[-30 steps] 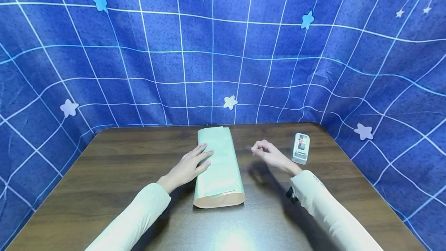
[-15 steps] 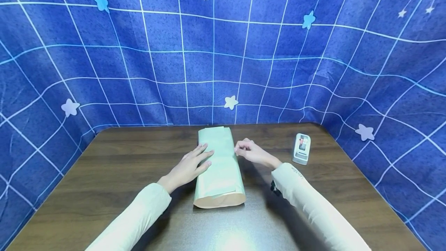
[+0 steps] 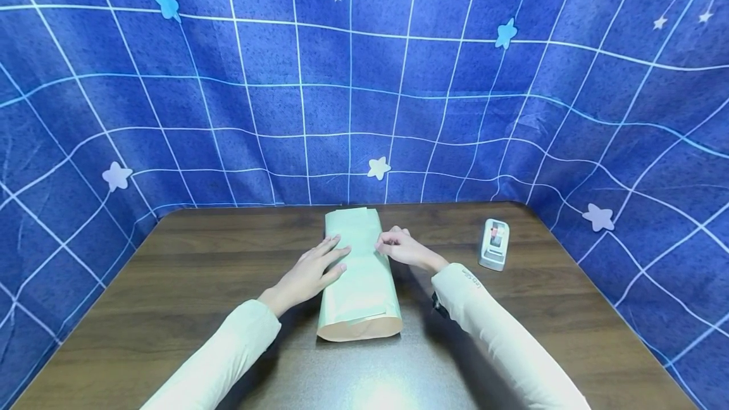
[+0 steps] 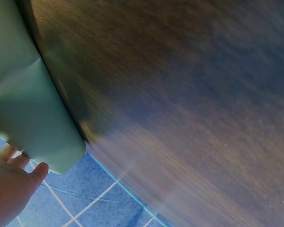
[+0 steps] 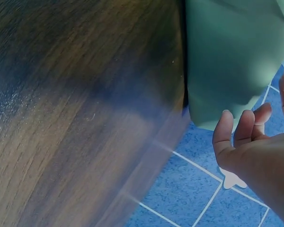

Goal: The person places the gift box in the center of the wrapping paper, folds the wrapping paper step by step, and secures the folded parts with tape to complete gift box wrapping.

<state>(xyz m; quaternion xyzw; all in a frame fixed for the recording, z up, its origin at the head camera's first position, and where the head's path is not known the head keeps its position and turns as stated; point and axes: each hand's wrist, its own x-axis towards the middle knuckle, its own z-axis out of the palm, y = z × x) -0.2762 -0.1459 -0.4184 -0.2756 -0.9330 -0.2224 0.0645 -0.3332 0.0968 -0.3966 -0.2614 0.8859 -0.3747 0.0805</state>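
Note:
A pale green sheet of paper (image 3: 364, 286), folded into a flat sleeve, lies lengthwise on the table; its near end gapes and shows a beige inside. My left hand (image 3: 307, 276) rests on the left side of the sleeve with fingers spread. At the right edge, toward the far half, my right hand (image 3: 409, 250) has thumb and forefinger pinched together over the paper. The small clear strip of tape it holds is hardly visible now. In the right wrist view, the other fingers (image 5: 222, 135) are loosely bent beside the green paper (image 5: 232, 61).
A small white tape dispenser (image 3: 493, 245) stands on the dark wooden table (image 3: 228, 258), right of my right hand. A blue curtain (image 3: 319, 106) with white grid lines and stars hangs behind the table and along both sides.
My right hand has moved left from the bare table to the right edge of the green paper, carrying the clear strip. My left hand has stayed on the paper.

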